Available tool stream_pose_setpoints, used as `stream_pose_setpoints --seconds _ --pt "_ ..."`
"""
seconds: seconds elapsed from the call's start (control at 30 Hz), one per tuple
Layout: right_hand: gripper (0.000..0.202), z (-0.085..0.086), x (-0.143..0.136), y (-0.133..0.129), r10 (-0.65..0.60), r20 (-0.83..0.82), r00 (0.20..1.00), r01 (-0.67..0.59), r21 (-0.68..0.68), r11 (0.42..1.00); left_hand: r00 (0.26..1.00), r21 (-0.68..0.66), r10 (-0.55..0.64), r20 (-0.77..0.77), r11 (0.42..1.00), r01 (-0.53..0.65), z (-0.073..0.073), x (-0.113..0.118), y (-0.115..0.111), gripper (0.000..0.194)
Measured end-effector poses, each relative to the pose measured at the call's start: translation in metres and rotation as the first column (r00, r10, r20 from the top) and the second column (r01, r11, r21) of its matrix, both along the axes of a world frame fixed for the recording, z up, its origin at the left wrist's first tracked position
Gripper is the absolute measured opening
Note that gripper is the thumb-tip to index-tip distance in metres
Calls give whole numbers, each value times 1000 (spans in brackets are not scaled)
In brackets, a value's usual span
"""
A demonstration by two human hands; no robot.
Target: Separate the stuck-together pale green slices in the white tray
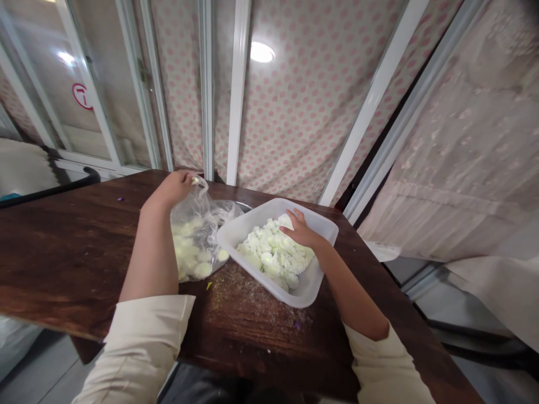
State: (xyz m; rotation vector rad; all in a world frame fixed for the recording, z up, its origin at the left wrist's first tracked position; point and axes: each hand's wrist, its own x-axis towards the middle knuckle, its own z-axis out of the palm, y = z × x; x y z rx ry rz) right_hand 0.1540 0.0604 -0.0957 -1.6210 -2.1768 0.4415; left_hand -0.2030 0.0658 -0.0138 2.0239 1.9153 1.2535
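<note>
My left hand (pixel 181 185) is closed on the top edge of a clear plastic bag (pixel 197 205), with a small pale piece at the fingertips. Pale yellow-green round pieces (pixel 187 252) lie inside the bag. Right of it, a translucent white plastic tub (pixel 295 297) holds a heap of whitish-green pieces (pixel 269 247). My right hand (pixel 298 229) is over the heap at the tub's far side, fingers spread and nothing visible in them. Behind the bag, part of a metal rim (pixel 243 206) shows.
The dark wooden table (pixel 76 247) carries scattered crumbs, a yellow scrap (pixel 209 285) and small purple bits. Glass panels and a dotted curtain (pixel 295 123) stand behind its far edge. At the left is a chair's dark armrest (pixel 84 178).
</note>
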Motion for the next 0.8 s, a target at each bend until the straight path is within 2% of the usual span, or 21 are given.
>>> stream_pose_setpoints --seconds 0.13,0.33,0.43,0.53,0.8 --pt "73 -4 1 3 3 -16 1000 -2 29 1000 1000 -1 19 -16 1000 -19 -3 2 3 28" --pt "72 -8 3 7 3 -11 1000 -2 39 999 997 -78 -80 0 994 79 -6 13 5 43" --pt "70 -9 4 8 5 -13 1000 -4 51 999 996 -98 -76 -38 993 72 -4 16 2 44" --pt "70 -7 4 6 10 10 1000 -11 44 999 998 -85 -48 -47 995 44 -1 16 -1 41" --pt "68 -5 3 5 48 39 998 -49 33 998 997 -1 -80 -3 997 80 5 18 -7 43"
